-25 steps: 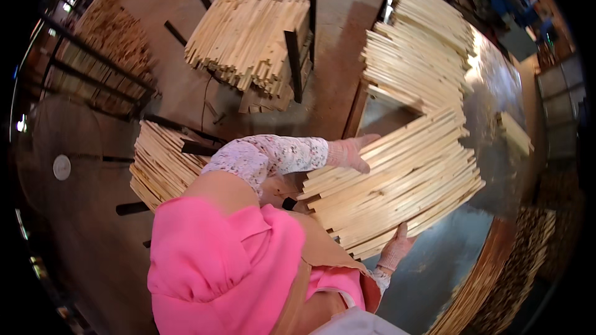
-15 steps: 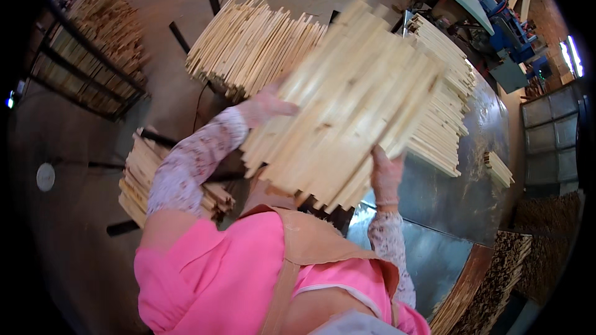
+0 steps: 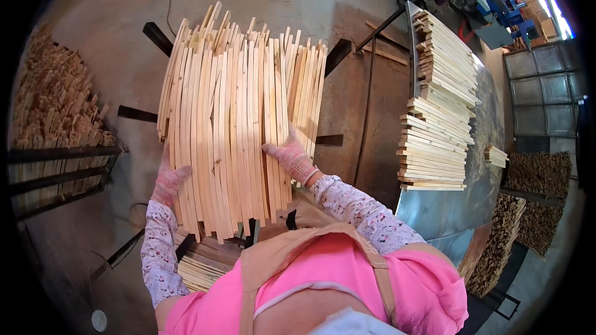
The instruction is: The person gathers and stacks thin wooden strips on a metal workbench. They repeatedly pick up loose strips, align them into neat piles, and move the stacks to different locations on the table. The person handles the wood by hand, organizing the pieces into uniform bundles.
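A wide layer of pale wooden strips [image 3: 226, 142] lies side by side between my two gloved hands. My left hand [image 3: 169, 177] grips its left edge near the close end, thumb on top. On the opposite edge, my right hand [image 3: 290, 155] presses inward with its thumb over the strips; its other fingers are partly hidden. The layer is over a pile of similar strips [image 3: 307, 80], whose far ends and right side show beyond it. Whether the layer rests fully on that pile I cannot tell.
Dark metal rack arms [image 3: 338, 56] stick out around the pile. To the right, rows of strips [image 3: 437, 142] lie on a metal table [image 3: 428, 211]. A lower stack [image 3: 202, 267] sits close to my body. At far left stands a loaded rack [image 3: 59, 155].
Both hands have carried the layer of strips leftward from beside the metal table to over the pile. My view has turned left, and the layer now points straight away from me.
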The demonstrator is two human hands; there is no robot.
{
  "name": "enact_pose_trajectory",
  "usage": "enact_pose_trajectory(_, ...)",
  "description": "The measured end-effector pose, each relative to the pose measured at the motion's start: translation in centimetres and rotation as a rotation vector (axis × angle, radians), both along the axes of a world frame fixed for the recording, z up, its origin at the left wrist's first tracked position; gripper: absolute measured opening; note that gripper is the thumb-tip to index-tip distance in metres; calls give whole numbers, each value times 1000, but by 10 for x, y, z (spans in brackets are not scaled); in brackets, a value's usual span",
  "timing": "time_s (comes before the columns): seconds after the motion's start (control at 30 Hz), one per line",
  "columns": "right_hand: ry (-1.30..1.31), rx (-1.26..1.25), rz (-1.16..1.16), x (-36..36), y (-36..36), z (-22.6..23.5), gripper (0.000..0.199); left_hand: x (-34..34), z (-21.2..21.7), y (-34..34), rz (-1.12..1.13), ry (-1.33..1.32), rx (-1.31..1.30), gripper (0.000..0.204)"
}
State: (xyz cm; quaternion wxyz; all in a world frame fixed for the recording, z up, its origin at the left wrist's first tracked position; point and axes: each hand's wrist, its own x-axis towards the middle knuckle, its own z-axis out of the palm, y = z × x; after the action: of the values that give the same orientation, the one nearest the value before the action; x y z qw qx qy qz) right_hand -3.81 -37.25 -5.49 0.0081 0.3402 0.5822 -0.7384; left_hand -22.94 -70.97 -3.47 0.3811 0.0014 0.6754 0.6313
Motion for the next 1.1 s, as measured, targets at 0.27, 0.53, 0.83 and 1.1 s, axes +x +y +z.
enact_pose_trajectory(0.27,-752,702,531,-52,84,-40,87,-115,-122,111,-314,226,-381,86)
enact_pose_trajectory(0.53,-722,747,252,-34,59,-91,68,-147,-197,153,-206,546,-694,86)
enact_pose_trajectory(0.83,-628,859,284,-38,80,-81,34,-138,-237,170,-480,1158,-1102,68)
enact_pose_trajectory(1.1,-271,617,337,62,33,-10,47,-101,-129,232,-353,743,-1088,75)
